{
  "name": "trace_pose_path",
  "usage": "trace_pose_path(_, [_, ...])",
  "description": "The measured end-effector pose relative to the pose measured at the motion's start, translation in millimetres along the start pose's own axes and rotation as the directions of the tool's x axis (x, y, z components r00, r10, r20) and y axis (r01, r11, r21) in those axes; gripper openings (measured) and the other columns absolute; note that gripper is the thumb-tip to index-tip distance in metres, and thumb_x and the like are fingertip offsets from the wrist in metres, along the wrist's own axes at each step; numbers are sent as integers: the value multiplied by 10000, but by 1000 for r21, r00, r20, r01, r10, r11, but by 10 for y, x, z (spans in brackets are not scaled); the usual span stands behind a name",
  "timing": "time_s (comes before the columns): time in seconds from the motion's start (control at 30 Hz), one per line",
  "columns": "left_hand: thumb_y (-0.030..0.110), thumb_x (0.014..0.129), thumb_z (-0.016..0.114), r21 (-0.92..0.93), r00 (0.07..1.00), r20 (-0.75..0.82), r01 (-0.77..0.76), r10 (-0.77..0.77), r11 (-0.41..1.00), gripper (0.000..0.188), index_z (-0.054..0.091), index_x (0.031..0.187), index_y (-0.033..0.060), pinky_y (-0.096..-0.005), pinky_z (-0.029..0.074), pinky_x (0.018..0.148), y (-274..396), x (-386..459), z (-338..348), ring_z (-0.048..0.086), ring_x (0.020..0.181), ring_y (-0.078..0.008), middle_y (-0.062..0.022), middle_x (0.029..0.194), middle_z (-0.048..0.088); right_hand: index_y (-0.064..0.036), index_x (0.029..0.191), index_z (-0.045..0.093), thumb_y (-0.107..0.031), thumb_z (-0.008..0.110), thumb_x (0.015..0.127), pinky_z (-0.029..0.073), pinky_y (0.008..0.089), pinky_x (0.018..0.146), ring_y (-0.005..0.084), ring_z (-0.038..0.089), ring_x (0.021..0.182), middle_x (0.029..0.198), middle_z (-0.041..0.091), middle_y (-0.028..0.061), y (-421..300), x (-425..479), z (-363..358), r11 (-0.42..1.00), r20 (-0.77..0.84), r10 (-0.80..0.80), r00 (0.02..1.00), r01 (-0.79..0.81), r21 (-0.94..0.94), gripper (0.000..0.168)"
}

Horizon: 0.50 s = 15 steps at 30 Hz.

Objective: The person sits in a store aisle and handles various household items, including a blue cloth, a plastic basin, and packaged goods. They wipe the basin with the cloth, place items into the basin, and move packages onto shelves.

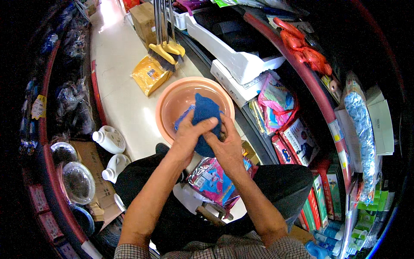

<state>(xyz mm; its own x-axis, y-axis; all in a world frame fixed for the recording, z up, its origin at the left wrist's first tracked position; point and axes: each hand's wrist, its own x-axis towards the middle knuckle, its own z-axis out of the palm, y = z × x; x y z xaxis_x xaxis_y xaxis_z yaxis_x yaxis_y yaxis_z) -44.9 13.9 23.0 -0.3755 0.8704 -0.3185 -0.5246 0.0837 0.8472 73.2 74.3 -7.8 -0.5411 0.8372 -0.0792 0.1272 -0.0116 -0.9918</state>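
Both my hands grip a dark blue cloth [206,108] and hold it up over the near side of a round, peach-coloured plastic basin [163,97]. My left hand [189,136] has its thumb laid across the cloth's front. From the other side my right hand [226,139] pinches the cloth, its thumb close to the left one. The fingers behind the cloth are partly hidden. Inside the basin, left of the cloth, a lighter blue item [184,116] shows in part; I cannot tell what it is.
Brooms [161,55] and a yellow plastic-wrapped dustpan [150,74] stand beyond the basin. White plastic bottles [110,139] are at the left. Below my hands lies a colourful plastic-wrapped package [213,184]. Shelves with a red edge [310,84] and packed goods flank both sides.
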Motion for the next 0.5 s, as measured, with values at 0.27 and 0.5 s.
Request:
trace_pose_path(0.27, [219,847,699,-106,918,-359,-221,170,970,397,584,1191,56,-315,530,819,170,115,-122,624,883,-176,-52,990,629,5,1300,505,-105,637,933,563,324,783,194,685,893,1082,683,149,-52,-45,-359,939,30,191,981,-192,287,405])
trace_pose_path(0.5, [215,832,687,-136,847,-505,-271,169,953,387,568,1173,75,-317,533,763,214,138,-242,613,853,-177,-44,974,617,-14,1165,589,-176,607,974,545,311,605,168,644,714,884,673,97,-18,137,-796,841,-225,234,946,-81,535,251])
